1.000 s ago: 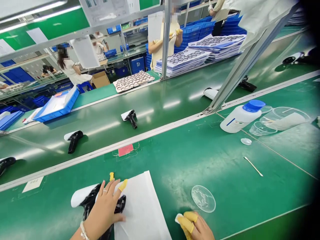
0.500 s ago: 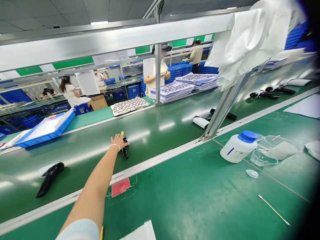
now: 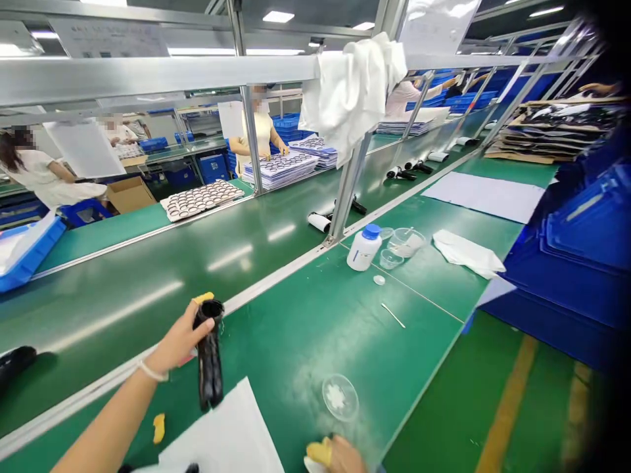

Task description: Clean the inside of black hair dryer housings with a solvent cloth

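My left hand (image 3: 180,338) is closed on the top end of a black part (image 3: 210,355), which hangs upright just above the edge of the bench (image 3: 296,341), with a yellow finger cot (image 3: 204,297) showing at its top. Below it lies a white sheet (image 3: 221,430), with a loose yellow cot (image 3: 158,428) beside that (it sits on the bench, not on the sheet).

My right hand (image 3: 342,458) is cut off by the bottom of the view. It seems to pinch a white wipe (image 3: 311,465) under a yellow cot (image 3: 319,452), but I can't tell whether it is really gripping. A clear round dish (image 3: 340,397) sits just above that hand. Farther along the bench are a blue-capped bottle (image 3: 363,248) and a swab (image 3: 393,315).
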`<state>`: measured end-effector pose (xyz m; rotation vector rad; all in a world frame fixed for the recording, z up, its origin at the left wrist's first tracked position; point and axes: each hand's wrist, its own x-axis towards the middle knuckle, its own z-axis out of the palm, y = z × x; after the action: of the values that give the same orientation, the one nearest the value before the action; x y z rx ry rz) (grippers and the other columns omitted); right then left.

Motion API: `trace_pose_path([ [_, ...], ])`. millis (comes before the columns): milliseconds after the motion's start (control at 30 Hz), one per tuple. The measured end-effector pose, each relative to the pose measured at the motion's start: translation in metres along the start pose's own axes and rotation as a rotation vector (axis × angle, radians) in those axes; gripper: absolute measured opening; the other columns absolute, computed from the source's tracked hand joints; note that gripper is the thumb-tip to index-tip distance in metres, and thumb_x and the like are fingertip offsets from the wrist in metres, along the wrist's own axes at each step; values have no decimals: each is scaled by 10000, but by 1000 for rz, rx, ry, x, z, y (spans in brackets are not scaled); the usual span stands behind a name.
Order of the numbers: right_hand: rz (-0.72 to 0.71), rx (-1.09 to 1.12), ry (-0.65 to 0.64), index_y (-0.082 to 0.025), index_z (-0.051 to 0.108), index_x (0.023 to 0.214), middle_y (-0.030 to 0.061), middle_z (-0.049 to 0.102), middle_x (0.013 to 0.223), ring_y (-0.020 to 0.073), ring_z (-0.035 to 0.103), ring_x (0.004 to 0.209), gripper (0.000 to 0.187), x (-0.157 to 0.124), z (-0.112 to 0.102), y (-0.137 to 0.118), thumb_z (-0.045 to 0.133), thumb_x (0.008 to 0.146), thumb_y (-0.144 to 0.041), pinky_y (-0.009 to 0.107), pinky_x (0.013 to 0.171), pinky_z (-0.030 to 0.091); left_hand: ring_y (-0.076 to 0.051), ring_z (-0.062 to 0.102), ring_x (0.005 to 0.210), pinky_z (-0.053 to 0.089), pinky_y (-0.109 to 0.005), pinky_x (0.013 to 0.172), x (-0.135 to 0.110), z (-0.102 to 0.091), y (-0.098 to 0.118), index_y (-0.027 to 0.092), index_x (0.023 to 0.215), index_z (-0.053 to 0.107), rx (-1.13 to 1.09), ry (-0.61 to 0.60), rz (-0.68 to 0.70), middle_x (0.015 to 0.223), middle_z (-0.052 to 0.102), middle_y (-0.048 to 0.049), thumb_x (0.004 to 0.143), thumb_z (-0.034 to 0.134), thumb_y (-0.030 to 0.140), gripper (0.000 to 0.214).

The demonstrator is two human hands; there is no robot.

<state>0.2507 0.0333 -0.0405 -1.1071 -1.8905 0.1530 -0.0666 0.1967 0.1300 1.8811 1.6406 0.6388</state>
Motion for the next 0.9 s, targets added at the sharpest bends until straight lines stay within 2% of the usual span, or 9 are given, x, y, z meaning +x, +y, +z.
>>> trace_pose_path([
  [67,-115,29,10,-327,560,1032,-33,603,598,192,557,411,309,0,-19,-7,537,731,-260,306,348,452,-313,497,1246,390,-461,1064,-55,32,18,217,1365,390,-178,21,46,1327,539,-115,836,494,564,641],
  [133,-137,25,23,-258,544,1098,17,653,701,207,608,513,305,3,-28,-13,479,802,-224,317,428,500,-325,404,1329,328,-464,1112,-100,63,27,210,1394,354,-315,68,17,1404,461,-132,817,540,571,706],
  [233,-90,51,-12,-208,569,1075,44,667,749,199,626,615,250,2,-29,-15,421,874,-192,315,521,519,-341,421,1304,317,-496,1105,-144,105,31,185,1408,313,-430,153,-81,1373,469,-160,776,600,594,806],
  [300,-58,107,-54,-195,581,1071,54,676,799,187,628,675,234,-1,-31,-13,414,907,-206,307,586,525,-340,461,1257,345,-493,1077,-163,127,32,181,1356,381,-450,194,-79,1304,511,-153,735,652,597,796],
  [400,13,194,-129,-196,593,1094,47,658,825,164,621,724,257,-4,-41,-10,392,936,-225,276,622,514,-309,537,1120,425,-457,982,-181,153,36,194,1173,517,-398,241,28,1139,562,-111,653,754,546,671],
  [500,84,276,-194,-209,623,1060,32,628,811,149,607,726,240,0,-60,-9,423,929,-228,262,628,505,-272,562,1041,465,-420,911,-192,168,42,189,1062,519,-386,298,118,1059,554,-90,630,790,467,581],
  [600,140,341,-256,-218,655,999,21,601,771,146,582,692,207,4,-79,-11,475,899,-207,270,607,491,-249,583,1052,475,-398,909,-198,174,45,193,1083,472,-475,271,144,1102,582,-107,647,788,388,573],
  [733,159,325,-350,-224,641,1046,2,575,709,138,542,619,230,9,-99,-18,470,895,-195,274,570,461,-221,630,961,505,-371,863,-201,177,44,198,1059,461,-512,219,139,1018,644,-87,627,801,358,572],
  [900,91,262,-382,-237,520,1161,-42,567,665,116,502,523,287,35,-108,-46,505,879,-187,241,502,411,-242,623,1038,481,-395,948,-199,181,42,173,1110,499,-502,253,131,1037,664,-105,628,795,377,601],
])
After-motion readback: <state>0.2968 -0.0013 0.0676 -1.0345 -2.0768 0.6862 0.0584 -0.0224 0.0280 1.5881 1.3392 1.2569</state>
